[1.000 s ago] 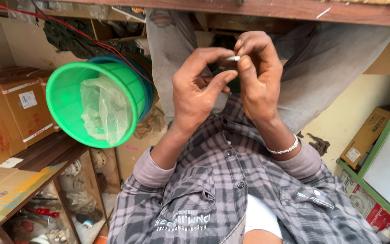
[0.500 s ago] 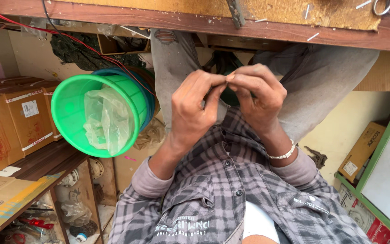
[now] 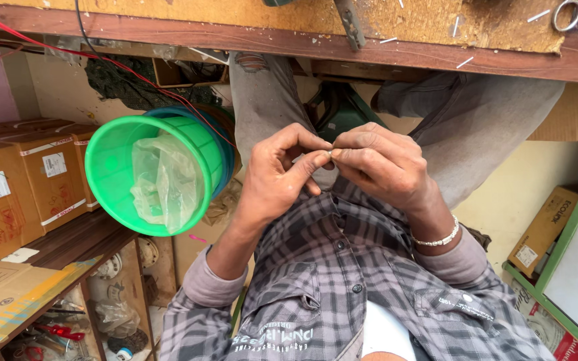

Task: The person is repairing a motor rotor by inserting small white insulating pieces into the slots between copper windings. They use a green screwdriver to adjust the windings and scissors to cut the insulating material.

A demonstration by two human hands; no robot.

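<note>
My left hand (image 3: 275,177) and my right hand (image 3: 382,164) meet fingertip to fingertip above my lap. Thumb and forefinger of each hand pinch a tiny pale piece (image 3: 330,154), which is almost wholly hidden by the fingers. A beaded bracelet (image 3: 436,238) circles my right wrist. Below the hands lies my grey checked shirt (image 3: 342,287), and my grey trouser legs (image 3: 262,100) run up under the wooden workbench edge (image 3: 302,43).
A green plastic tub (image 3: 112,180) holding a clear plastic bag (image 3: 165,180) sits at my left. Brown cardboard boxes (image 3: 8,194) stand on a shelf beside it. Red wires (image 3: 68,47) run under the bench. Scissors (image 3: 570,10) lie on the bench top right. A green-framed board (image 3: 570,267) is at right.
Both hands have dropped lower toward my lap and closed together. The small pale piece, plainly visible at the fingertips a second ago, is now nearly covered. The view has tilted, showing more bench.
</note>
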